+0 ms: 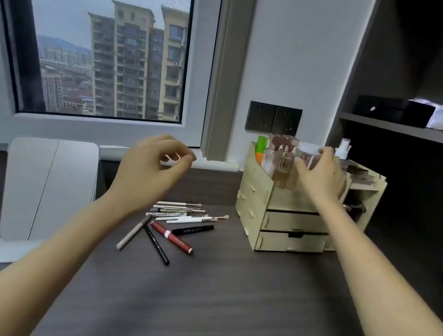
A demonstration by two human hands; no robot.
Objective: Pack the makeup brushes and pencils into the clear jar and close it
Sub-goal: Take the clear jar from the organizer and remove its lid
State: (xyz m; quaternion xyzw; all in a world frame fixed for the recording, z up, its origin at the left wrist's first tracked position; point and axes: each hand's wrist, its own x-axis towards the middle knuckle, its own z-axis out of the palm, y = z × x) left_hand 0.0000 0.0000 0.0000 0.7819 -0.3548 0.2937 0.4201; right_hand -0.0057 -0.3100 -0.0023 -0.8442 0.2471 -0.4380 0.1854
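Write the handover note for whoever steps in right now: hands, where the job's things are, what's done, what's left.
Left hand: raised above the desk, fingers loosely curled, holding nothing.
Right hand: wrapped around the clear jar, which sits in the top of the wooden organizer; its white lid is on. Whether it is lifted yet cannot be told.
Brushes and pencils: a loose pile on the dark desk, left of the organizer.
Done: nothing packed.
Left: bring the jar to the desk, take the lid off, load the pile, close it.
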